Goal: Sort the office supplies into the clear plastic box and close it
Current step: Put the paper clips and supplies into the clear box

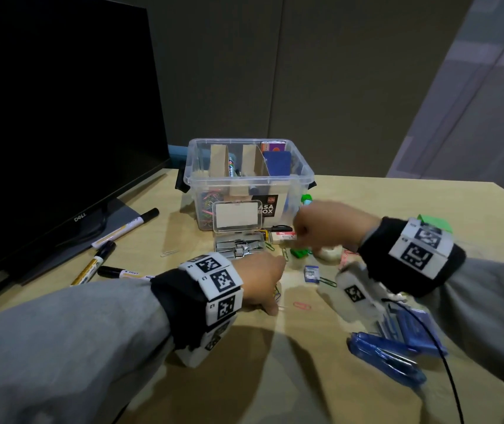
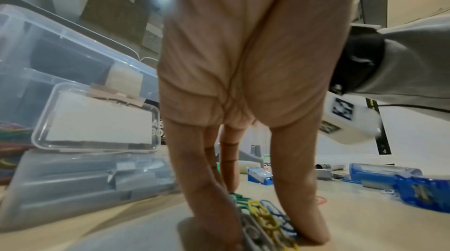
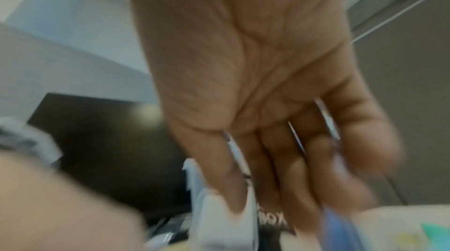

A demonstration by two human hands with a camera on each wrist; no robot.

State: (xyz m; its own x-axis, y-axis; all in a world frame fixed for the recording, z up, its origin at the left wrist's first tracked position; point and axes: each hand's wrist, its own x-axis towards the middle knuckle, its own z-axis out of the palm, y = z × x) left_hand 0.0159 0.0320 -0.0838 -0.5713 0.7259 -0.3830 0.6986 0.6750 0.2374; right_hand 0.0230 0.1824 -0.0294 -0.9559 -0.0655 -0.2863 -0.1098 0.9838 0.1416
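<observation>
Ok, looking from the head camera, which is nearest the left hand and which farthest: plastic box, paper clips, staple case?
1. paper clips, touching the left hand.
2. staple case, just ahead.
3. clear plastic box, behind that case.

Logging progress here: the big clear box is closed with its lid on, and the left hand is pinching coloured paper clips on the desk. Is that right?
Not quite: the clear box is open, no lid on it; the head view looks straight in at its cardboard dividers. The rest holds: the left hand pinches coloured paper clips on the desk.
</observation>
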